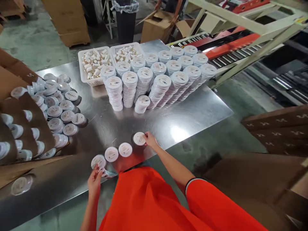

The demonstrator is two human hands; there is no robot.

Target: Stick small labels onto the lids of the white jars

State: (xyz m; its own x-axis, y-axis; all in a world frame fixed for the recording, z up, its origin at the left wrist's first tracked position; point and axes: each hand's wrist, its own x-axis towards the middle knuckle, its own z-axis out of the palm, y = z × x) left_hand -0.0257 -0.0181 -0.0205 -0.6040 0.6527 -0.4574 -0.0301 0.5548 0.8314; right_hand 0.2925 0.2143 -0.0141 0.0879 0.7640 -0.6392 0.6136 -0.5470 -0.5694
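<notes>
My left hand (94,180) is at the table's near edge, thumb and fingers pinched on a small glossy printed sheet (109,173) that looks like labels. Its fingertips overlap the lower rim of a flat round white container (98,160). Two more such containers, one (111,154) and another (125,149), lie flat to the right, printed face up. At the end of this row, my right hand (150,140) grips the right edge of a fourth container (139,138), which rests on or just above the metal table (101,128).
Tall stacks of round containers (163,80) stand at the back, with a short stack (142,103) in front. Two white baskets (95,82) hold small white-capped pieces. Left, a cardboard box (36,128) spills loose containers. A roller conveyor (223,57) runs behind; cartons (276,128) stand right.
</notes>
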